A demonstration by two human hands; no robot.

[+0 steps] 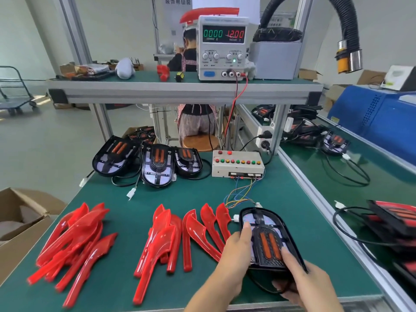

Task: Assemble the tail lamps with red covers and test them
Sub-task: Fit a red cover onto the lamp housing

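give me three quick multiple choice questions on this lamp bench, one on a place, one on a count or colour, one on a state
1. Where is the test box with coloured buttons?
A. on the upper shelf
B. on the green bench, below the power supply
C. in the cardboard box

2. How many tail lamps lie at the bench's far left?
A. three
B. one
C. six

3. The tail lamp nearest the camera is
A. lying untouched
B. held by both hands
C. covered in red

Answers: 1 B, it sits on the mat; 2 A, three lie together; 3 B, left hand and right hand grip it.

Red covers [76, 242], green mat [202, 194], black tail lamp [270, 242] (orange strips), beige test box [237, 168]
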